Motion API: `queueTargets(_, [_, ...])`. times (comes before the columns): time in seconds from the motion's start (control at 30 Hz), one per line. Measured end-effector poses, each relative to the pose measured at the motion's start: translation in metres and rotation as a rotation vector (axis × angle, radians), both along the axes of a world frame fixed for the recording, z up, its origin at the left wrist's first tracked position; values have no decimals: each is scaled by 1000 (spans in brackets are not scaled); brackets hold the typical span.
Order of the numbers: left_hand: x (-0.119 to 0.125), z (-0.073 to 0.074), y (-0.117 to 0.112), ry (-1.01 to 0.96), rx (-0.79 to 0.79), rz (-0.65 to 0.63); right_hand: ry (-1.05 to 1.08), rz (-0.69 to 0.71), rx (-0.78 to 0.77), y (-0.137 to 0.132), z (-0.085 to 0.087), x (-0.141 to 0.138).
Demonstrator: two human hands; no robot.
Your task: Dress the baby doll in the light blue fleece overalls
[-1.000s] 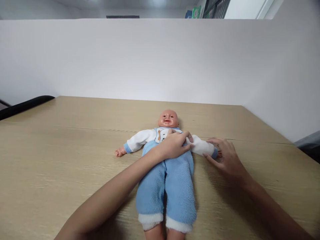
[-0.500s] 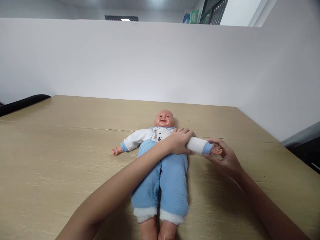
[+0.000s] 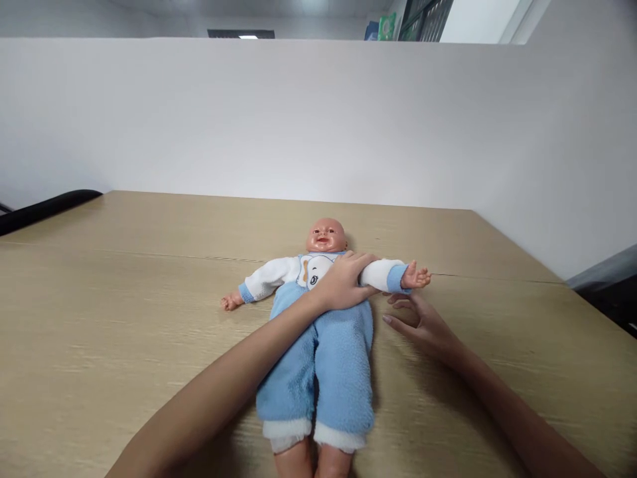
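Note:
A baby doll (image 3: 326,345) lies on its back on the wooden table (image 3: 124,318), head away from me, in blue fleece trousers and a white top with blue cuffs. My left hand (image 3: 346,282) is wrapped round the doll's right-side upper arm near the shoulder and holds that arm raised off the table. My right hand (image 3: 418,322) hovers just below the doll's raised cuff and small hand, fingers loosely curled and apart, holding nothing. The doll's other arm lies stretched out to the left on the table.
A white partition wall (image 3: 298,119) stands behind the table and along its right side. A black chair back (image 3: 47,209) shows at the far left, and a dark object (image 3: 612,289) sits past the table's right edge.
My right hand has let go of the doll's cuff and dropped below it. My left hand has lifted the doll's arm off the table.

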State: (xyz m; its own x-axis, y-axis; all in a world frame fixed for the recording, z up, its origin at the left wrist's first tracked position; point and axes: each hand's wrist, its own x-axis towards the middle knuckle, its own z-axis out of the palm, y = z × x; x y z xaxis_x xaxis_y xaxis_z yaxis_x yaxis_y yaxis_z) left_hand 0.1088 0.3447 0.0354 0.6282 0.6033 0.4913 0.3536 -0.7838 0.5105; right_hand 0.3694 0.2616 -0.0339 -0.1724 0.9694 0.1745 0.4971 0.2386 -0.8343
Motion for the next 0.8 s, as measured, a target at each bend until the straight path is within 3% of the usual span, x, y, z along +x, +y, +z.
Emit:
queueTargets(0.2, [-8,4,-3,-278,-199,34,-110,201,159,-2,8,-8])
queueTargets(0.4, [-19,4,-1,-582,-424,25,-201,244,219,-4,6,-13])
queueTargets(0.63, [-33,-1,5,-880,-629,72,-76,279,120,-12,15,-52])
queueTargets(0.8, [-44,7,1,-1127,-824,84,223,316,-69,-13,19,-89])
